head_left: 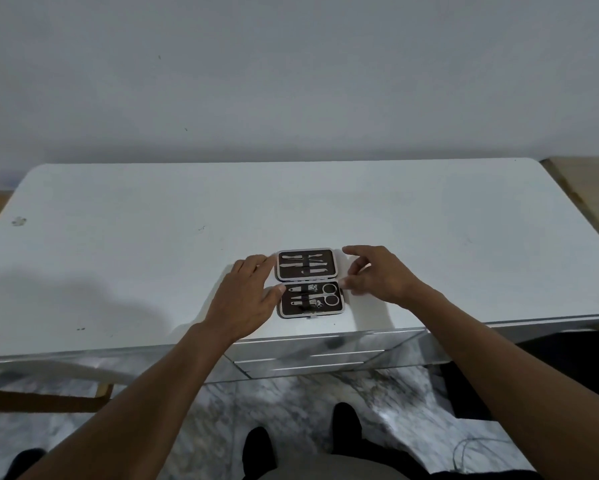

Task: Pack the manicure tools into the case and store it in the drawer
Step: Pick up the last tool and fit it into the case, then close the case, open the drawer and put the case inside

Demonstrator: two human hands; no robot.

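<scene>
A small brown manicure case (310,283) with a pale rim lies open flat on the white table (152,237), near its front edge. Metal tools sit strapped in both halves; scissors (329,294) and clippers lie in the near half, thin files and picks (306,264) in the far half. My left hand (248,296) is at the case's left side, fingers straight beside the far half, thumb touching the near half's edge. My right hand (377,275) hovers at the right side with relaxed fingers, its thumb at the hinge line.
Below the table's front edge is a mirrored drawer front (312,355) with thin horizontal handles, closed. A marble-patterned floor and my dark shoes show beneath. A wooden chair part (41,396) stands at the lower left. A grey wall backs the table.
</scene>
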